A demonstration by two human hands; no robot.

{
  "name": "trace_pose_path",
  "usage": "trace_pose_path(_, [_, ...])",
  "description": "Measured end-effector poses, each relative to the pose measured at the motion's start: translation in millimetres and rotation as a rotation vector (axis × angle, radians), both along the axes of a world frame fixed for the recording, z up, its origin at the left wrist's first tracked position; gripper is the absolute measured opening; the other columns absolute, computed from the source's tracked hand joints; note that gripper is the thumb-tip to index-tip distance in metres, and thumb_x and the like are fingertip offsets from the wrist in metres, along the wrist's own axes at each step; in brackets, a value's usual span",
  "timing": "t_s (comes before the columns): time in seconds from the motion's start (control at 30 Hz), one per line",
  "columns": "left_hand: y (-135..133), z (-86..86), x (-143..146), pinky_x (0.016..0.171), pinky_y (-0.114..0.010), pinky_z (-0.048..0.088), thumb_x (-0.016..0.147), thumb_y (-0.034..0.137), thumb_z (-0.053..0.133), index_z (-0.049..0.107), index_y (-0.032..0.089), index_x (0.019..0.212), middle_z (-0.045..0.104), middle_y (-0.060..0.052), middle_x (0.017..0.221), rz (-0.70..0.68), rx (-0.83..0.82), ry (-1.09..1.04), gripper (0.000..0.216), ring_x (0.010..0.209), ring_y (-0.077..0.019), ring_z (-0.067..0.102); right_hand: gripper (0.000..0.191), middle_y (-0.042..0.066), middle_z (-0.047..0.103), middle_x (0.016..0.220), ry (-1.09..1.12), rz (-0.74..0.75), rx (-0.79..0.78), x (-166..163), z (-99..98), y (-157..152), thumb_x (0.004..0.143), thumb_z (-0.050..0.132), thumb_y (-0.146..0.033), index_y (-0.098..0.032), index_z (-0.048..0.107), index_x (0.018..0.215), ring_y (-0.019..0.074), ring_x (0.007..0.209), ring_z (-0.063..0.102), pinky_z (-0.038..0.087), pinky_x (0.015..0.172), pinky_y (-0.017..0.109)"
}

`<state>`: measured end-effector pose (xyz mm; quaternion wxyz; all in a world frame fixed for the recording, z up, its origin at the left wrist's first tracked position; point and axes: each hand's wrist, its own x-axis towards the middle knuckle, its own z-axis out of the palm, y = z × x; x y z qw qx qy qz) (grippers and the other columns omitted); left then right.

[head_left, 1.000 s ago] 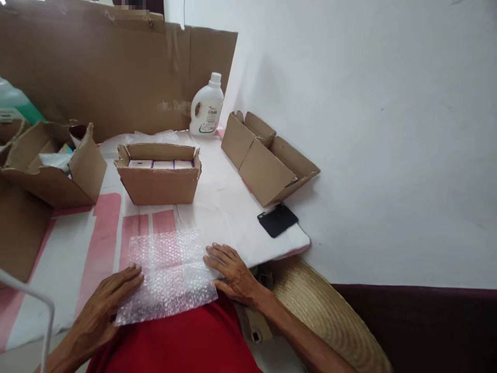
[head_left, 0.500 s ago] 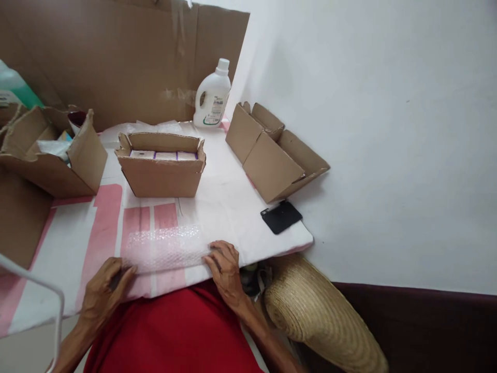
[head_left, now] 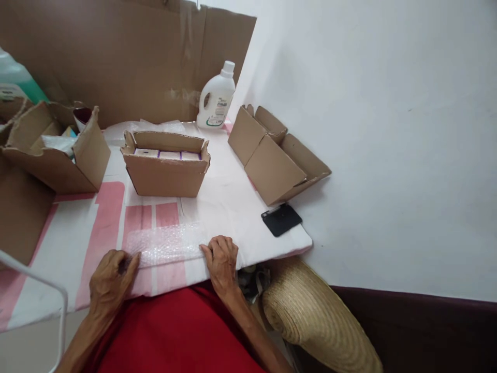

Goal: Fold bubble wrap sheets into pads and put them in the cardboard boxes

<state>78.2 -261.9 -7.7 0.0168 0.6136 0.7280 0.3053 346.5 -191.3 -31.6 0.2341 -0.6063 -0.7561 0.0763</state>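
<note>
A clear strip of bubble wrap (head_left: 165, 243) lies flat near the front edge of the cloth-covered table (head_left: 217, 217). Its left end is pinched between the thumb and curled fingers of my left hand (head_left: 111, 280). At the right end, my right hand (head_left: 221, 261) grips the wrap's edge with bent fingers, the thumb pointing left. Behind the strip stands an open cardboard box (head_left: 165, 176), holding several white packets with purple edges. No other item is visible in either hand.
Two joined cardboard boxes (head_left: 274, 166) stand at the right by the wall, with a black phone-like object (head_left: 281, 219) before them. A white jug (head_left: 216, 101) stands behind. Filled cardboard boxes (head_left: 91, 158) are at left. A straw hat (head_left: 310, 316) is below the table's right corner.
My right hand's fingers have curled in more over the wrap's right end. The near edge of the bubble wrap looks flatter and straighter. The view has shifted slightly.
</note>
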Motion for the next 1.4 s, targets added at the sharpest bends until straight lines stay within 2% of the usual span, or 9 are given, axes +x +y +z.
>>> trace_pose_path(0.13, [2,-1.4,4,0.062,-0.028,0.041,0.095,0.048,0.051,0.056,0.021,0.079,0.058,0.000,0.079,0.063,-0.034,0.049,0.031,0.069,-0.0152,0.057,0.020,0.006,0.066,0.091,-0.021,-0.019,0.008,-2,-1.2,1,0.097,0.066,-0.029,-0.019,0.063,0.080,0.0254,0.094,0.053,0.039,0.083,0.039])
trace_pose_path(0.27, [2,2.2,14,0.071,-0.033,0.048,0.094,0.044,0.056,0.057,0.017,0.117,0.063,-0.007,0.101,0.141,0.060,0.109,0.035,0.080,-0.0200,0.062,0.024,0.006,0.065,0.087,-0.041,-0.017,0.002,-2,-1.2,5,0.097,0.067,-0.030,-0.021,0.062,0.075,0.0259,0.092,0.053,0.038,0.081,0.039])
trace_pose_path(0.33, [-1,3.1,19,0.084,-0.039,0.049,0.093,0.034,0.060,0.054,0.017,0.128,0.064,-0.013,0.116,0.060,0.161,0.225,0.039,0.096,-0.0252,0.064,0.025,0.006,0.065,0.086,-0.051,-0.010,-0.019,-1,-0.5,7,0.096,0.069,-0.031,-0.021,0.062,0.073,0.0258,0.093,0.054,0.038,0.080,0.039])
trace_pose_path(0.5, [-11,-3.1,22,0.094,-0.040,0.044,0.090,0.018,0.061,0.065,0.026,0.118,0.071,-0.006,0.115,-0.396,0.162,0.320,0.029,0.108,-0.0248,0.064,0.027,0.005,0.065,0.087,-0.043,-0.002,-0.020,0,0.2,9,0.096,0.069,-0.033,-0.021,0.062,0.072,0.0256,0.092,0.054,0.039,0.079,0.040])
trace_pose_path(0.7, [-12,-8.5,19,0.090,-0.038,0.045,0.093,0.021,0.059,0.065,0.025,0.120,0.072,-0.007,0.112,-0.433,0.132,0.338,0.029,0.105,-0.0235,0.064,0.031,0.007,0.065,0.084,-0.084,0.007,0.052,2,-2.2,16,0.100,0.061,-0.040,-0.022,0.064,0.074,0.0263,0.089,0.053,0.041,0.075,0.040])
trace_pose_path(1.0, [-12,-13.1,38,0.093,-0.037,0.045,0.093,0.021,0.058,0.064,0.027,0.127,0.072,-0.006,0.119,-0.534,0.108,0.325,0.035,0.108,-0.0224,0.065,0.030,0.007,0.065,0.086,-0.164,-0.026,-0.002,29,-3.4,28,0.097,0.066,-0.039,-0.022,0.064,0.073,0.0267,0.091,0.054,0.041,0.076,0.039])
trace_pose_path(1.2, [-13,-15.8,33,0.094,-0.036,0.045,0.095,0.022,0.054,0.062,0.025,0.129,0.073,-0.006,0.120,-0.557,0.129,0.311,0.035,0.110,-0.0213,0.066,0.025,0.008,0.067,0.089,-0.054,-0.041,0.112,19,18.1,18,0.104,0.053,-0.033,-0.021,0.065,0.085,0.0250,0.088,0.057,0.043,0.081,0.039])
trace_pose_path(1.27, [-14,-14.2,34,0.094,-0.036,0.045,0.095,0.021,0.054,0.064,0.024,0.126,0.074,-0.006,0.120,-0.550,0.134,0.327,0.032,0.110,-0.0215,0.066,0.023,0.010,0.070,0.097,0.007,0.093,0.192,5,25.4,4,0.105,0.048,-0.030,-0.019,0.066,0.098,0.0252,0.093,0.059,0.044,0.088,0.040])
trace_pose_path(1.4, [-16,-11.5,41,0.098,-0.039,0.043,0.094,0.015,0.054,0.065,0.022,0.123,0.074,-0.006,0.120,-0.527,0.103,0.361,0.032,0.111,-0.0221,0.066,0.025,0.012,0.070,0.119,0.019,0.580,0.211,-21,21.0,-25,0.104,0.048,-0.028,-0.016,0.063,0.121,0.0273,0.114,0.059,0.042,0.100,0.042])
